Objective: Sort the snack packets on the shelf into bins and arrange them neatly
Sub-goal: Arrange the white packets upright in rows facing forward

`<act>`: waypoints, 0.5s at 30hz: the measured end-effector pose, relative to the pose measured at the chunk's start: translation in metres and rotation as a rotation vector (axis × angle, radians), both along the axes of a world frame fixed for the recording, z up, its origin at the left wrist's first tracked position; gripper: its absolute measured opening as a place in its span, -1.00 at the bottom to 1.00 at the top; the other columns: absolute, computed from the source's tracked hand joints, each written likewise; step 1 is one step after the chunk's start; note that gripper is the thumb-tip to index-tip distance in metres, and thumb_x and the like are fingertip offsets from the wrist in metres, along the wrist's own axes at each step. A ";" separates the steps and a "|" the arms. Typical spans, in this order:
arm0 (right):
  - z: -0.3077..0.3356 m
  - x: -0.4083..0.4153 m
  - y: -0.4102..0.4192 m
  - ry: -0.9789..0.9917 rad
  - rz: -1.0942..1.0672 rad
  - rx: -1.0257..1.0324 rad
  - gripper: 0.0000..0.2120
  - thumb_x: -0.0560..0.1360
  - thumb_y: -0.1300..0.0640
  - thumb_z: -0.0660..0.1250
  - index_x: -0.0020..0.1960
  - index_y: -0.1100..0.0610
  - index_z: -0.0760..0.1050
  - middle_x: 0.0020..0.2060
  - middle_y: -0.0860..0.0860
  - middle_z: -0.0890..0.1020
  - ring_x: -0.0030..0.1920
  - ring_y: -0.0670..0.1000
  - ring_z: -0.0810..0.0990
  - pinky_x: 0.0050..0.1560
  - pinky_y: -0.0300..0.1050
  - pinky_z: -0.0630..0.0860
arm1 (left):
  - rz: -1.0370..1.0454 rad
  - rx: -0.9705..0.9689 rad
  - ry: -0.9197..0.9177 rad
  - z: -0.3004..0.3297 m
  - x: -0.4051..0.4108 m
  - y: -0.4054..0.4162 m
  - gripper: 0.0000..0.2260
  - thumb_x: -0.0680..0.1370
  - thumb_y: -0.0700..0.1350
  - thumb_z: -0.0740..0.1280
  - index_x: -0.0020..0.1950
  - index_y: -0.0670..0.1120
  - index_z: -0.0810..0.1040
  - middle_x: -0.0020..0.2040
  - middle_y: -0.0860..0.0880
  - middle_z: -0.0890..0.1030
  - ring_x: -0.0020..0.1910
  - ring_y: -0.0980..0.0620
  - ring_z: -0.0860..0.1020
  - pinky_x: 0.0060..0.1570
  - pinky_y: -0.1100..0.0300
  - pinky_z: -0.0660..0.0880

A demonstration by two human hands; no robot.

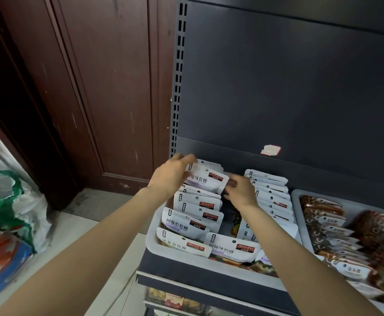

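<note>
Packet [206,180] in question sits lifted between our hands at the far left corner of the white bin [151,238], above the left row of packets [195,213]. Our left hand [171,176] pinches its upper left edge with curled fingers, and our right hand [241,190] grips its right end, so both are equally near. Its long axis runs left to right, dipping slightly to the right, with its printed face tilted towards us and its hang-hole edge up. We judge the coming move a short drop straight down into the back of that row, standing it parallel to its neighbours. The right row [269,195] stands just beside.
</note>
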State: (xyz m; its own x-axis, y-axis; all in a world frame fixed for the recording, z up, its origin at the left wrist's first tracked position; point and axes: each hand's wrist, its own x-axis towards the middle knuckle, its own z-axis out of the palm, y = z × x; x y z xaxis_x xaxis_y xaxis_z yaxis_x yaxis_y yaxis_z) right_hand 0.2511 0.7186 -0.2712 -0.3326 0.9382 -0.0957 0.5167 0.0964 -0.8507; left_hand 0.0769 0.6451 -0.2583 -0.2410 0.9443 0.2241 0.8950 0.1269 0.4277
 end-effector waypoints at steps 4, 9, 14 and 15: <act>0.000 0.001 -0.004 -0.015 0.082 -0.055 -0.61 0.53 0.36 0.14 0.16 0.01 0.57 0.06 -0.05 0.65 0.11 -0.03 0.58 0.23 0.04 0.50 | 0.058 -0.278 0.074 -0.011 -0.008 -0.006 -0.77 0.53 -0.37 0.16 -0.13 -0.07 0.48 -0.11 -0.12 0.54 -0.10 -0.19 0.58 -0.20 0.08 0.46; 0.002 0.005 -0.006 -0.012 0.125 -0.083 -0.64 0.58 0.32 0.13 0.22 0.02 0.54 0.15 -0.04 0.61 0.21 -0.01 0.53 0.28 0.00 0.45 | 0.079 -0.129 -0.210 -0.021 -0.012 -0.013 -0.71 0.54 -0.36 0.16 0.04 -0.10 0.62 -0.05 -0.14 0.65 -0.05 -0.10 0.62 -0.01 0.06 0.55; 0.003 0.000 -0.010 -0.091 0.163 -0.061 -0.53 0.57 0.38 0.07 0.42 0.09 0.36 0.26 -0.07 0.49 0.29 -0.09 0.42 0.20 -0.28 0.27 | 0.048 -0.042 -0.277 -0.016 -0.002 -0.009 -0.77 0.58 -0.32 0.21 0.10 -0.13 0.62 -0.02 -0.14 0.66 -0.03 -0.10 0.62 0.02 0.09 0.54; 0.002 -0.002 -0.009 -0.090 0.172 -0.061 -0.53 0.57 0.38 0.07 0.42 0.08 0.36 0.28 -0.06 0.49 0.29 -0.08 0.42 0.19 -0.27 0.28 | 0.080 -0.052 -0.261 -0.014 0.001 -0.009 -0.77 0.60 -0.27 0.19 0.17 -0.13 0.58 0.02 -0.16 0.65 -0.02 -0.15 0.61 0.02 0.04 0.54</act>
